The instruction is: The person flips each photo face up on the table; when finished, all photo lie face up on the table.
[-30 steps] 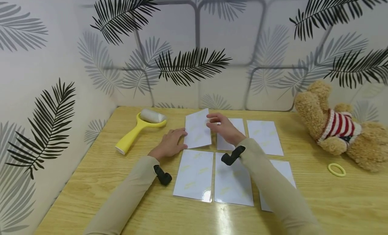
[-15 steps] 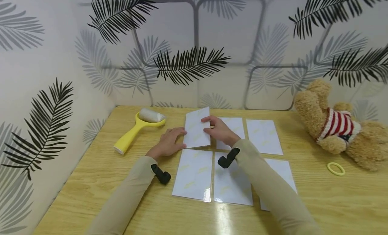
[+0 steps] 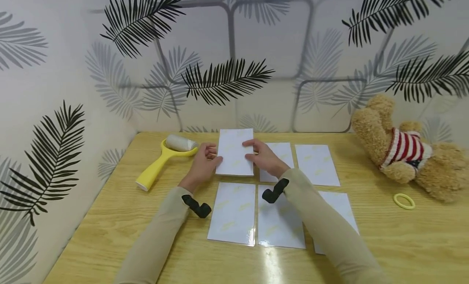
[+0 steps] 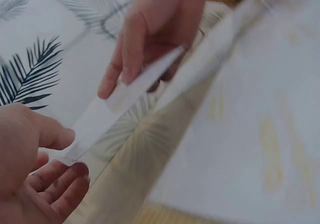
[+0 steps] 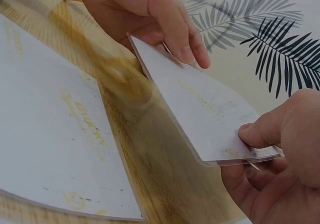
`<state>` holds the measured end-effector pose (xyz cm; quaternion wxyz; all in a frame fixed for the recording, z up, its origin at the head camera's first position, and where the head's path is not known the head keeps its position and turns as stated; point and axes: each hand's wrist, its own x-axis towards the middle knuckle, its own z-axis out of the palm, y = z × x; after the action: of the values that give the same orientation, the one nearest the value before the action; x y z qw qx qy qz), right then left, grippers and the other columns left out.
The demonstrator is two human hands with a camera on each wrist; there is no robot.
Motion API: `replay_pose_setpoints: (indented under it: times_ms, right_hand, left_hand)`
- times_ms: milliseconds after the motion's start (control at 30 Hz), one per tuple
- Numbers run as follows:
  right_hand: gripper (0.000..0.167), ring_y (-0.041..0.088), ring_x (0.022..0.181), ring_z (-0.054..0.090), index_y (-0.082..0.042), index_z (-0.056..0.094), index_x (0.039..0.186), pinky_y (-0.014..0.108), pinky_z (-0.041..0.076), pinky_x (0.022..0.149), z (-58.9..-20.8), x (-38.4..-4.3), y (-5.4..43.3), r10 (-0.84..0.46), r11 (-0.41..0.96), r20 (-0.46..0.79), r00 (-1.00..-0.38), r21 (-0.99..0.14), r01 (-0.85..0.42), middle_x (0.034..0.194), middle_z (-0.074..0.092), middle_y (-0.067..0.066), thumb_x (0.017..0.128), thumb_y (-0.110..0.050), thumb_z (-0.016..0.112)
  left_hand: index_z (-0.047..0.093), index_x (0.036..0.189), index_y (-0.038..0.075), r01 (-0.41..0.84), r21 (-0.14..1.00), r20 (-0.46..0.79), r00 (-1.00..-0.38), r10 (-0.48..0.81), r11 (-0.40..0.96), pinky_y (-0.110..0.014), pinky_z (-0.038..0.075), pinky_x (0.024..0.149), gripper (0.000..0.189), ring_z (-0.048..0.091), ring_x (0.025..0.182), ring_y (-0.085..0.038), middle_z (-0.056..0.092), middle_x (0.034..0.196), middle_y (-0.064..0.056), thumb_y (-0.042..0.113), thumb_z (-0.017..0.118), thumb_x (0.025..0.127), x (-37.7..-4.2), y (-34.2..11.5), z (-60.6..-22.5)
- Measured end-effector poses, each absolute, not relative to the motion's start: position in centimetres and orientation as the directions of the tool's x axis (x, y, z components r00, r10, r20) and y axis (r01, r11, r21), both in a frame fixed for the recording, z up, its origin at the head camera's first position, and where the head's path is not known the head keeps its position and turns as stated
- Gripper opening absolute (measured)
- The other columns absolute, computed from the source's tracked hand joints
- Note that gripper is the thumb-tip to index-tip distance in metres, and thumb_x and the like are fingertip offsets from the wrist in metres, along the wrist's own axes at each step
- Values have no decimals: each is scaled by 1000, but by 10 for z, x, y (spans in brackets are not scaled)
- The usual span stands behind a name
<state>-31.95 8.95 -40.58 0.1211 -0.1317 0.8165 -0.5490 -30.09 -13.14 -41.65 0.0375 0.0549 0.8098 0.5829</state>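
A white card (image 3: 234, 151) with faint yellow marks is held just above the back of the table, between both hands. At its left edge, my left hand (image 3: 200, 165) pinches it, thumb on top and fingers beneath. My right hand (image 3: 270, 158) grips the opposite edge; the right wrist view shows its thumb on the face of the card (image 5: 200, 106) and fingers underneath. Layered edges show there, like thin sheets with a clear border. Nearest below lies another white card (image 3: 232, 212), flat on the wood, with a middle card (image 3: 280, 221) beside it.
More cards lie to the right: a back middle card (image 3: 281, 151), a back right card (image 3: 317, 165) and a front right card (image 3: 340, 206), partly under the right sleeve. A yellow-handled lint roller (image 3: 155, 168) lies left. Far right are a teddy bear (image 3: 406, 153) and yellow ring (image 3: 404, 201).
My right hand has closed on the card's right edge. The card has come up off the table and levelled out, and my left hand has turned to pinch its left edge.
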Motion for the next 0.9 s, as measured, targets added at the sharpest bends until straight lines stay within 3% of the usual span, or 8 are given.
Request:
replay_pose_setpoints:
  times_ms: [200,367,400,467,533,633,733,900]
  right_hand:
    - [40,24,93,45,-8,49,134,29,41,74,-407,-320,81,-368,366,-19,-930,-922,-126,133,45,16,94,-4,55]
    - [40,29,108,46,-15,53,134,38,42,86,-405,-319,74,-375,426,-38,-926,-895,-135,143,41,13,95,-8,56]
    - [40,28,105,48,-16,53,134,36,43,84,-404,-319,73,-377,439,-48,-925,-888,-133,141,39,14,95,-9,56]
    - [41,24,86,52,-17,55,135,30,44,73,-403,-319,71,-392,458,-50,-918,-877,-148,113,52,17,95,-9,56]
    - [41,20,75,51,-15,56,136,24,40,63,-403,-319,70,-422,455,-32,-906,-872,-182,108,54,16,95,-7,55]
    - [41,28,90,58,-11,53,138,30,49,75,-403,-318,69,-480,446,-17,-877,-866,-227,114,59,18,97,-8,50]
    - [42,35,132,38,-11,48,142,45,42,101,-400,-316,68,-507,472,-30,-862,-846,-248,148,37,16,100,-14,46]
    - [43,32,127,45,-12,41,146,46,41,102,-394,-315,65,-531,501,-30,-847,-817,-285,147,40,14,104,-20,42]
  left_hand:
    - [38,142,5,-68,998,-67,-996,58,-16,-18,37,58,54,47,73,-9,50,111,-7,-2,50,89,-303,-127,-409]
    - [38,142,3,-88,981,-74,-994,86,-171,-17,43,62,58,54,76,-8,52,114,-10,-4,45,85,-301,-124,-399]
    - [37,143,3,-80,981,-64,-993,95,-179,-17,46,64,58,55,79,-8,52,116,-11,-4,45,86,-300,-123,-398]
    - [38,143,3,-67,980,-47,-993,110,-186,-18,48,68,56,57,83,-9,52,120,-13,-2,45,88,-300,-122,-395]
    - [38,144,4,-56,983,-36,-992,119,-176,-19,50,70,55,57,86,-9,50,124,-15,0,46,90,-300,-121,-394]
    - [40,143,3,-39,986,-20,-992,123,-160,-20,50,72,52,56,89,-11,48,127,-18,3,47,92,-302,-118,-394]
    - [41,142,2,-33,987,-14,-993,118,-156,-20,50,72,48,55,91,-12,49,126,-17,6,48,95,-303,-116,-396]
    - [39,144,2,-16,988,6,-989,146,-151,-23,47,78,47,51,100,-15,46,131,-15,18,47,101,-304,-115,-394]
